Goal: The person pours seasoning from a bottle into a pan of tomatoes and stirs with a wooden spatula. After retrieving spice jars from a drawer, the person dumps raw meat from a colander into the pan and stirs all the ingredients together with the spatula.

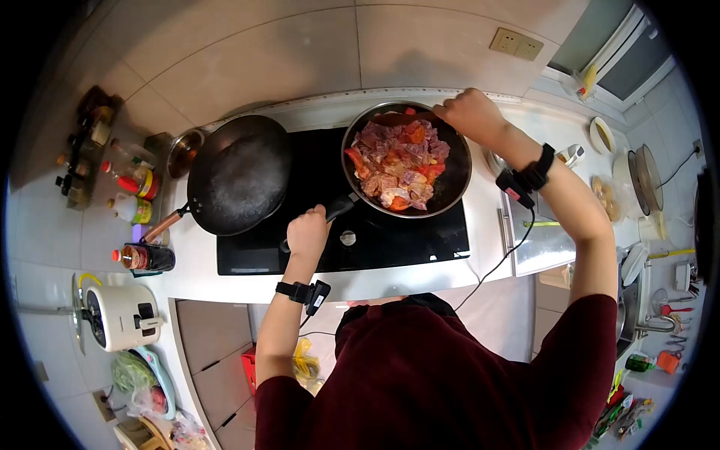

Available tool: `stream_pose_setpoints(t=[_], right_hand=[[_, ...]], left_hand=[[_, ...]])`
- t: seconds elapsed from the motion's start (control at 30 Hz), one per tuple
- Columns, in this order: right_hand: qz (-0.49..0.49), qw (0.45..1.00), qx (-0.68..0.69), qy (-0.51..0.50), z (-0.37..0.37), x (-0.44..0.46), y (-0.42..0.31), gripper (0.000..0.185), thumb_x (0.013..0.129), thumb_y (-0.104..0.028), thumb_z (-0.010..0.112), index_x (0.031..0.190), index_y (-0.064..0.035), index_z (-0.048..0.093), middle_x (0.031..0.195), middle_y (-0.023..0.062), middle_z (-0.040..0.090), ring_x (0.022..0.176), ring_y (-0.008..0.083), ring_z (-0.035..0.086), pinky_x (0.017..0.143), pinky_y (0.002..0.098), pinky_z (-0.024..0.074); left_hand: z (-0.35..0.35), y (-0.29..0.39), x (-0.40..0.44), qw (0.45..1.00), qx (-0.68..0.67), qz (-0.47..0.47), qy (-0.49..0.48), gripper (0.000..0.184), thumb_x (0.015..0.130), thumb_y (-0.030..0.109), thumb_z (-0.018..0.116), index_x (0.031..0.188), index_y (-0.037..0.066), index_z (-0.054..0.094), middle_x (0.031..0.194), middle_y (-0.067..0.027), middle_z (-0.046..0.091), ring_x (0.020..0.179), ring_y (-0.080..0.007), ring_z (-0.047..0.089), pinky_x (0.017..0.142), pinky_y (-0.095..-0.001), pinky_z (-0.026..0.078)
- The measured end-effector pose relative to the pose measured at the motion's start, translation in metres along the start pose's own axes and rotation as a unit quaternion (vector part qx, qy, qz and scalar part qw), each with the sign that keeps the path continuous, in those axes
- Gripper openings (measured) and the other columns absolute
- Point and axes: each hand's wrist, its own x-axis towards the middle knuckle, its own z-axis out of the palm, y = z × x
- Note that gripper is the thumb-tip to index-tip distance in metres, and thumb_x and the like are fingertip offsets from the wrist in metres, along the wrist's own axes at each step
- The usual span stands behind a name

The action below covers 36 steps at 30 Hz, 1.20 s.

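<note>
My left hand (308,231) is closed round the black handle of a frying pan (456,176) on the right side of the black cooktop (337,255). Raw-looking meat (397,161) with red pieces among it fills much of that pan. My right hand (471,116) is closed at the pan's upper right rim, its fingers on a dark utensil (401,118) that reaches over the meat; its far end is hard to make out. On the left side sits a dark wok (244,176) with steaming liquid, its handle pointing lower left.
Sauce bottles (139,180) and a dark bottle (150,257) stand left of the wok, near a metal bowl (184,152). A white appliance (124,317) is at the lower left. Cables hang from both wrist devices. A sink (632,300) lies far right.
</note>
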Motion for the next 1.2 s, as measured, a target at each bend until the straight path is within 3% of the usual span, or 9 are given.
stream_pose_setpoints(t=[0.1, 0.37, 0.5, 0.67, 0.8, 0.87, 0.9, 0.97, 1.2], right_hand=[[-0.007, 0.999, -0.022, 0.032, 0.019, 0.030, -0.009, 0.011, 0.078, -0.010, 0.058, 0.085, -0.0086, 0.065, 0.078, 0.0085, 0.067, 0.076, 0.0257, 0.067, 0.062, 0.0355, 0.0532], [-0.011, 0.986, 0.055, -0.157, 0.048, 0.018, -0.039, 0.015, 0.080, -0.010, 0.055, 0.089, -0.0055, 0.066, 0.082, 0.0103, 0.068, 0.082, 0.0280, 0.067, 0.066, 0.0377, 0.0546], [-0.019, 0.990, 0.108, -0.092, 0.037, -0.028, -0.025, 0.017, 0.082, -0.009, 0.053, 0.095, -0.0056, 0.064, 0.082, 0.0120, 0.067, 0.082, 0.0304, 0.066, 0.066, 0.0386, 0.0540], [0.150, 0.962, 0.172, -0.149, -0.009, -0.069, 0.004, 0.015, 0.083, -0.008, 0.052, 0.093, -0.0048, 0.062, 0.082, 0.0154, 0.066, 0.083, 0.0330, 0.065, 0.067, 0.0412, 0.0527], [0.105, 0.974, 0.176, -0.101, 0.037, -0.096, 0.029, 0.015, 0.083, -0.010, 0.054, 0.092, -0.0039, 0.064, 0.080, 0.0157, 0.066, 0.076, 0.0332, 0.065, 0.061, 0.0411, 0.0529], [0.137, 0.902, 0.239, -0.332, 0.064, -0.094, 0.035, 0.017, 0.085, -0.012, 0.054, 0.094, -0.0044, 0.066, 0.074, 0.0123, 0.066, 0.058, 0.0262, 0.063, 0.049, 0.0357, 0.0503], [0.134, 0.903, 0.238, -0.332, 0.059, -0.091, 0.031, 0.017, 0.085, -0.012, 0.054, 0.094, -0.0044, 0.066, 0.074, 0.0123, 0.066, 0.058, 0.0262, 0.063, 0.049, 0.0357, 0.0503], [0.278, 0.734, 0.463, -0.413, 0.039, -0.086, 0.016, 0.023, 0.087, -0.017, 0.053, 0.101, -0.0043, 0.066, 0.069, 0.0074, 0.064, 0.045, 0.0157, 0.054, 0.040, 0.0283, 0.0440], [0.265, 0.666, 0.666, -0.207, 0.126, -0.067, -0.042, 0.033, 0.092, -0.024, 0.054, 0.118, -0.0049, 0.059, 0.065, 0.0030, 0.058, 0.043, 0.0101, 0.049, 0.039, 0.0250, 0.0402]], left_hand=[[-0.004, 0.003, -0.001, 1.000, 0.030, -0.001, 0.008, 0.025, 0.077, 0.029, 0.070, 0.078, 0.009, 0.056, 0.069, -0.0079, 0.064, 0.063, -0.0244, 0.067, 0.055, -0.0327, 0.053], [-0.004, 0.006, -0.004, 0.999, 0.032, -0.024, 0.005, 0.022, 0.079, 0.027, 0.068, 0.077, 0.009, 0.056, 0.070, -0.0076, 0.064, 0.063, -0.0243, 0.067, 0.055, -0.0324, 0.054], [-0.004, 0.010, -0.004, 0.999, 0.036, -0.041, 0.003, 0.021, 0.080, 0.027, 0.067, 0.076, 0.009, 0.057, 0.069, -0.0082, 0.064, 0.063, -0.0249, 0.067, 0.054, -0.0331, 0.054], [-0.005, 0.010, -0.006, 0.999, 0.035, -0.035, 0.000, 0.021, 0.081, 0.027, 0.066, 0.076, 0.009, 0.057, 0.068, -0.0084, 0.064, 0.062, -0.0250, 0.067, 0.054, -0.0335, 0.054], [-0.010, 0.011, -0.006, 0.999, 0.030, -0.022, 0.000, 0.022, 0.079, 0.027, 0.068, 0.076, 0.008, 0.056, 0.068, -0.0081, 0.064, 0.063, -0.0248, 0.067, 0.055, -0.0331, 0.054], [-0.011, 0.011, -0.005, 0.999, 0.029, -0.024, -0.003, 0.022, 0.079, 0.027, 0.068, 0.077, 0.009, 0.056, 0.068, -0.0081, 0.064, 0.063, -0.0248, 0.067, 0.055, -0.0330, 0.054], [-0.011, 0.011, -0.006, 0.999, 0.027, -0.027, -0.007, 0.022, 0.078, 0.027, 0.069, 0.077, 0.009, 0.056, 0.068, -0.0080, 0.064, 0.063, -0.0248, 0.067, 0.055, -0.0329, 0.054], [-0.008, 0.007, -0.006, 1.000, 0.026, -0.016, -0.004, 0.022, 0.078, 0.026, 0.069, 0.077, 0.009, 0.056, 0.069, -0.0082, 0.064, 0.063, -0.0249, 0.067, 0.056, -0.0331, 0.054], [-0.006, 0.002, -0.001, 1.000, 0.006, 0.005, -0.010, 0.022, 0.075, 0.024, 0.071, 0.078, 0.007, 0.057, 0.070, -0.0086, 0.064, 0.064, -0.0256, 0.067, 0.056, -0.0334, 0.054]])
